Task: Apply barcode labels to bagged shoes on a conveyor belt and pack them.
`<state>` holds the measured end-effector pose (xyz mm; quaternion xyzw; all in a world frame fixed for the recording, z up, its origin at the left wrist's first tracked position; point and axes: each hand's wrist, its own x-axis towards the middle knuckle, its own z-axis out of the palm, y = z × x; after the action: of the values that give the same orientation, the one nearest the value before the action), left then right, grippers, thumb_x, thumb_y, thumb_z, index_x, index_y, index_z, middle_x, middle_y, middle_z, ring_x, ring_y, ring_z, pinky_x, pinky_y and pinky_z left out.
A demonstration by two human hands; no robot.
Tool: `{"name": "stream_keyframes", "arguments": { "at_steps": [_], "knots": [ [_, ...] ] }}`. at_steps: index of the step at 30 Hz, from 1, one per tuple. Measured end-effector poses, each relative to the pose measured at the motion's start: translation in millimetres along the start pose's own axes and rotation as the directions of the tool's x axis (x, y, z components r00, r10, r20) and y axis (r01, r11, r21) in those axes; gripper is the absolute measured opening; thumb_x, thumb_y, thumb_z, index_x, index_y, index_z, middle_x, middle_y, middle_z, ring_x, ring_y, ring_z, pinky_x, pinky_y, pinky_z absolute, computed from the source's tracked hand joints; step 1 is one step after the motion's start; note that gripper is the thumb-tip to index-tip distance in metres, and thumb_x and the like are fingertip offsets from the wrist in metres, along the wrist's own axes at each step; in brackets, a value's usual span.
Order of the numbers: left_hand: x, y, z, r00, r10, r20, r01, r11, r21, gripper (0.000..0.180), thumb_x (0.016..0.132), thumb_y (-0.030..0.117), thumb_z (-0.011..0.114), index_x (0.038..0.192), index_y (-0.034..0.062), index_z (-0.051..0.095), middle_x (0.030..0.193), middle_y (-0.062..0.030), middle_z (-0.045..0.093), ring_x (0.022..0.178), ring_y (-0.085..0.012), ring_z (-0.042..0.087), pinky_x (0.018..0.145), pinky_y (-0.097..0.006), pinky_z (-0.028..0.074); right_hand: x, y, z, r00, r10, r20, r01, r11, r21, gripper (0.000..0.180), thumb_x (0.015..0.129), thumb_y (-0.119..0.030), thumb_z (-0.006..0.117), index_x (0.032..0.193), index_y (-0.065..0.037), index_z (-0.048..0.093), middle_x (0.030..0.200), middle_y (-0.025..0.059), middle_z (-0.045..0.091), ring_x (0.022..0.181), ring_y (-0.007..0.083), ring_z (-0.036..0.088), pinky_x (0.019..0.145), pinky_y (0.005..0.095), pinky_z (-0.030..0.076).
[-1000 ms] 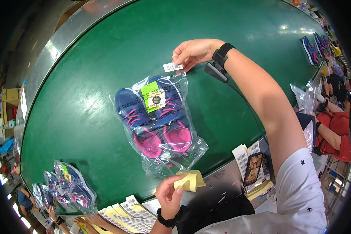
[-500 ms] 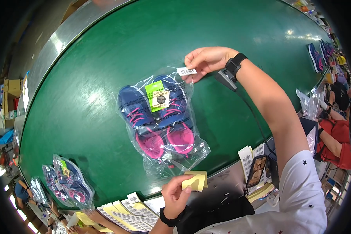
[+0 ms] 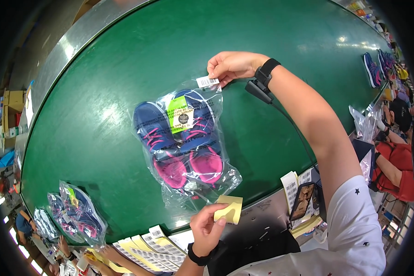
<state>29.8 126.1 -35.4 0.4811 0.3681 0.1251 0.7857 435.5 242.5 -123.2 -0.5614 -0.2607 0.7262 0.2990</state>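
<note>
A clear plastic bag (image 3: 184, 147) holding a pair of navy and pink shoes lies on the green table (image 3: 101, 115), with a green label on its top. My right hand (image 3: 230, 66) reaches over to the bag's far edge and pinches a small white barcode sticker (image 3: 208, 82) against the plastic. A black strap with a small black device (image 3: 258, 87) sits on that wrist. Near the table's front edge, my left hand (image 3: 207, 227) holds a yellow piece of backing paper (image 3: 230, 209) just beside the bag's near corner.
More bagged shoes (image 3: 76, 211) lie at the lower left. Sheets of barcode stickers (image 3: 147, 244) sit along the front rim, and a phone (image 3: 303, 200) stands on sticker sheets to the right. Loose shoes (image 3: 370, 69) and another person in red (image 3: 400, 170) are at far right.
My right hand has stayed at the bag's far edge with the sticker, shifting only slightly sideways and back. My left hand keeps the yellow paper in about the same place.
</note>
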Motion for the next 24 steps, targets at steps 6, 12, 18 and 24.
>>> {"name": "stream_keyframes", "arguments": {
  "at_steps": [6, 12, 18, 24],
  "knots": [
    [-2.1, -6.8, 0.1, 1.0, 0.029, -0.01, -0.029, 0.999, -0.041, 0.026, 0.085, -0.002, 0.059, 0.111, -0.0077, 0.062, 0.101, -0.0129, 0.066, 0.086, -0.0126, 0.062, 0.076, -0.025, 0.049, 6.8, 6.5, 6.3, 0.997, -0.027, -0.074, 0.025, 0.999, -0.022, 0.009, 0.089, -0.005, 0.064, 0.083, -0.003, 0.056, 0.084, 0.006, 0.064, 0.074, 0.0119, 0.063, 0.066, 0.0238, 0.053],
    [-12.0, -2.0, 3.1, 0.998, 0.048, -0.027, -0.049, 0.998, -0.045, 0.026, 0.087, -0.003, 0.058, 0.112, -0.008, 0.061, 0.1, -0.0118, 0.066, 0.084, -0.012, 0.061, 0.075, -0.024, 0.048, -1.0, 17.1, 29.6, 0.949, -0.15, -0.276, 0.132, 0.988, -0.082, 0.017, 0.085, -0.001, 0.066, 0.098, 0.001, 0.055, 0.084, 0.0101, 0.064, 0.074, 0.0143, 0.066, 0.066, 0.025, 0.055],
    [-34.5, 1.9, 10.0, 0.996, -0.066, -0.06, 0.067, 0.998, 0.008, 0.023, 0.092, -0.001, 0.055, 0.113, -0.0025, 0.061, 0.094, -0.0047, 0.066, 0.082, -0.0068, 0.06, 0.069, -0.022, 0.047, -74.2, 49.4, 60.9, 0.725, -0.264, -0.636, 0.357, 0.934, 0.02, 0.039, 0.084, -0.001, 0.064, 0.12, 0.002, 0.051, 0.087, 0.0123, 0.069, 0.076, 0.0158, 0.066, 0.068, 0.0267, 0.054],
    [-96.9, -68.5, 5.9, 0.923, -0.297, -0.246, 0.23, 0.936, -0.266, 0.025, 0.099, 0.016, 0.049, 0.111, -0.0035, 0.058, 0.102, -0.0116, 0.063, 0.084, -0.0201, 0.066, 0.075, -0.032, 0.054, -188.2, 181.1, 247.7, 0.861, -0.143, -0.488, 0.339, 0.877, 0.341, 0.016, 0.09, -0.002, 0.056, 0.105, -0.001, 0.056, 0.08, 0.0057, 0.066, 0.074, 0.0124, 0.066, 0.064, 0.0264, 0.052]
  ]
}}
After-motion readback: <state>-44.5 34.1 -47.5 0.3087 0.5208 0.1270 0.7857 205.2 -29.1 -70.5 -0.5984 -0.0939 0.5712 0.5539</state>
